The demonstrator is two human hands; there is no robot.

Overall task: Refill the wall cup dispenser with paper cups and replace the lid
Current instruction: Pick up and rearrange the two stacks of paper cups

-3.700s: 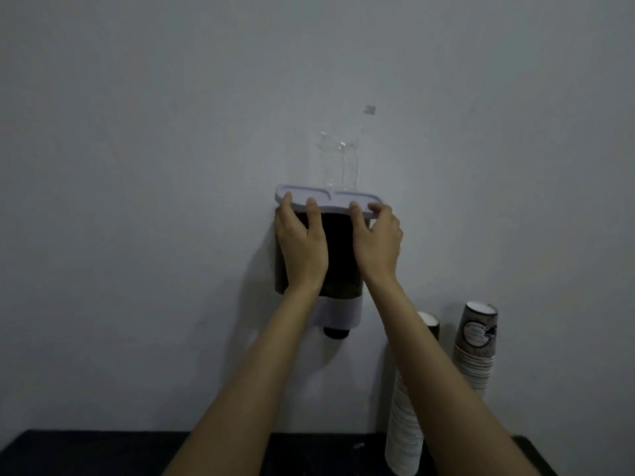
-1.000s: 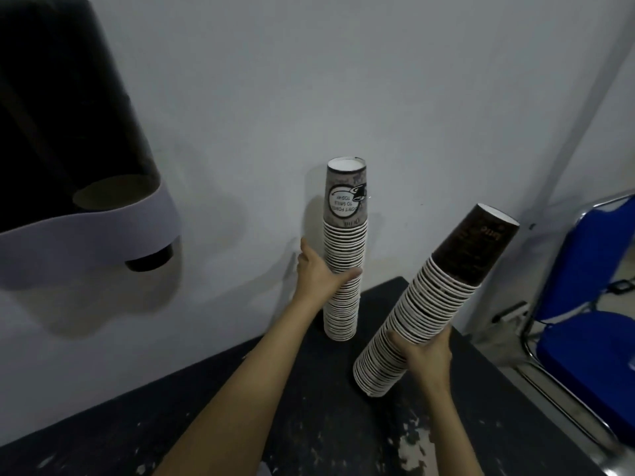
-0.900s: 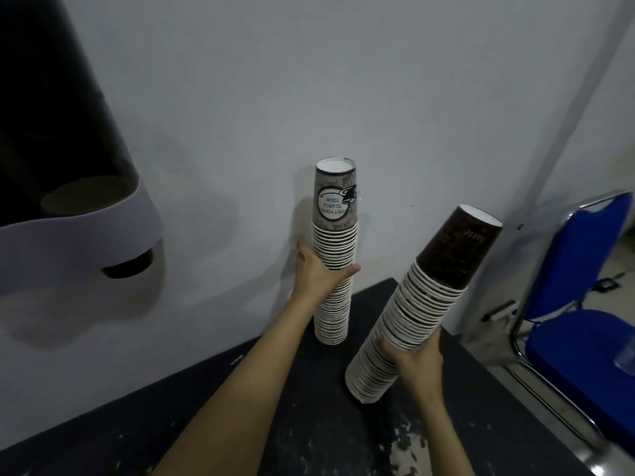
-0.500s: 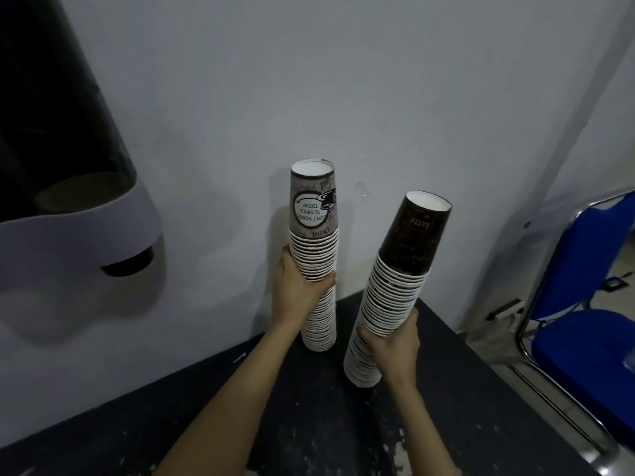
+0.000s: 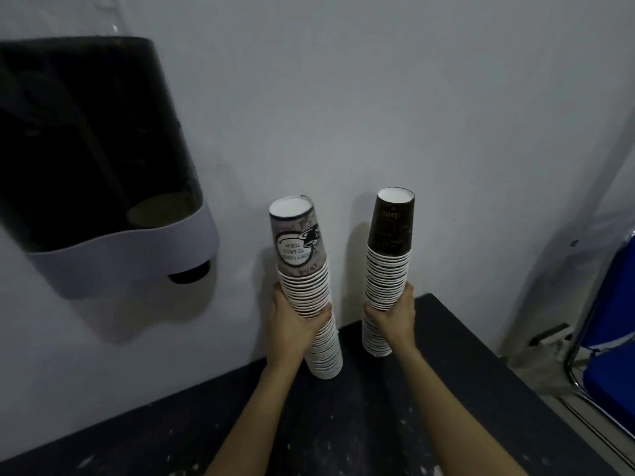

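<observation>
The step in hand looks like fetching cups. The left hand [image 5: 292, 324] grips one upside-down cup stack [image 5: 305, 286] at mid-height; the right hand [image 5: 391, 314] grips a second stack [image 5: 388, 269] just right of it, both over the dark table [image 5: 446, 389]. Next, carry them up to the wall dispenser [image 5: 96, 159] at far left (its lid is out of view).

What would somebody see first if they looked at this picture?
First, two tall stacks of upside-down paper cups in the middle, over a dark table: the left hand holds the grey stack, and the right hand holds the brown stack. Next, the big dark cup dispenser on the wall at the left, and a blue chair at the right edge.
</observation>
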